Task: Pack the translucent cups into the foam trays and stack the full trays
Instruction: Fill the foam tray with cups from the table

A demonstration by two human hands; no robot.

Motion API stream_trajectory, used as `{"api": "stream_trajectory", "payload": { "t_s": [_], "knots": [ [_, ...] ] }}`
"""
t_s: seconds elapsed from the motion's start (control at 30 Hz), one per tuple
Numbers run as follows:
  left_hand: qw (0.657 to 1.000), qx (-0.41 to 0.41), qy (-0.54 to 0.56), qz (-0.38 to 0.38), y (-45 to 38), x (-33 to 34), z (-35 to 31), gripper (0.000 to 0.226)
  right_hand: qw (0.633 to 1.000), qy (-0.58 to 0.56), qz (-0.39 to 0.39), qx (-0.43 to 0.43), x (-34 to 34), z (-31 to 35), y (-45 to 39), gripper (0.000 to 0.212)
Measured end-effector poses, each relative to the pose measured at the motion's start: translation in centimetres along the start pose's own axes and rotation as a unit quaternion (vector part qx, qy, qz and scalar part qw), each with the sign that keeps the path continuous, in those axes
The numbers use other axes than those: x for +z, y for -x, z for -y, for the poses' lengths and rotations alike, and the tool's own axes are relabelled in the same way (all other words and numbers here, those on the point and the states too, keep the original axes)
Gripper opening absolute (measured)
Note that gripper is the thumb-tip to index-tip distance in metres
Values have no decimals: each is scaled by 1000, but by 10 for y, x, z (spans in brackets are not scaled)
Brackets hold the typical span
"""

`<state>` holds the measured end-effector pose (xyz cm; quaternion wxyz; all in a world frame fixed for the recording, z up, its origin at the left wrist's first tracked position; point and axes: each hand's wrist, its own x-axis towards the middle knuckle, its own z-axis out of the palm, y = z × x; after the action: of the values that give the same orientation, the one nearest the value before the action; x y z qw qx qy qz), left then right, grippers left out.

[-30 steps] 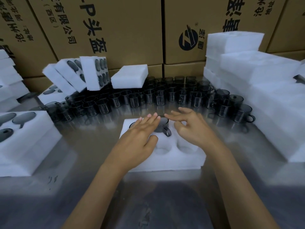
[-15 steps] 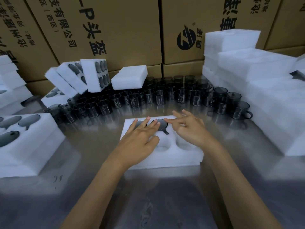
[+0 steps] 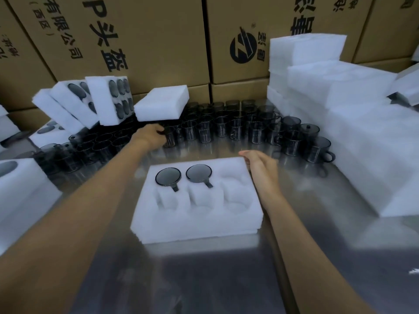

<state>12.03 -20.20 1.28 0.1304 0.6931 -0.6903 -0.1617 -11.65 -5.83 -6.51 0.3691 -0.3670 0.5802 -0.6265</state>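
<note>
Your left hand (image 3: 150, 138) grasps a far cup (image 3: 169, 138) for the tray (image 3: 235, 220), while your relaxed right hand (image 3: 263, 167) steadies its right edge.

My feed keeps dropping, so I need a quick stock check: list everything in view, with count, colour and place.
Tray: one, white foam, centre of the table, six pockets.
Packed cups: two, smoky grey, in the tray's far-left and far-middle pockets; four pockets empty.
Loose cups: dozens, smoky grey, crowded along the far side of the table.
Filled trays: a few, white, leaning at far left.
Foam block: one, white, resting on the loose cups.
Foam stacks: white, piled at right.
Left trays: white, left edge, partly cut off.
Boxes: brown cardboard, behind the table.
Table: one, shiny metal.
Left hand: gripping a loose cup in the far row.
Right hand: open, at the tray's far-right corner.
</note>
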Motion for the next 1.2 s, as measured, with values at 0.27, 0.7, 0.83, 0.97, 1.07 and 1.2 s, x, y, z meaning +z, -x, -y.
{"api": "stream_trajectory", "payload": {
  "t_s": [0.27, 0.7, 0.83, 0.97, 1.07, 1.2],
  "knots": [
    [998, 21, 3, -53, -33, 30, 15, 21, 999, 32, 19, 19, 4, -4, -9, 19],
    [924, 204, 316, 70, 65, -14, -20, 59, 999, -10, 32, -20, -5, 20, -3, 23],
    [906, 288, 253, 179, 106, -18, -46, 66, 995, -14, 78, -55, -10, 29, 9, 19],
    [900, 301, 255, 186, 124, -7, -58, 62, 990, -22, 90, -108, -15, 35, 18, 22],
    [891, 286, 305, 175, 130, 5, -52, 58, 986, 1, 119, -119, -22, 37, 19, 25],
    [878, 283, 357, 148, 138, 28, -44, 54, 980, 47, 157, -110, -34, 36, 18, 22]
  ]
}}
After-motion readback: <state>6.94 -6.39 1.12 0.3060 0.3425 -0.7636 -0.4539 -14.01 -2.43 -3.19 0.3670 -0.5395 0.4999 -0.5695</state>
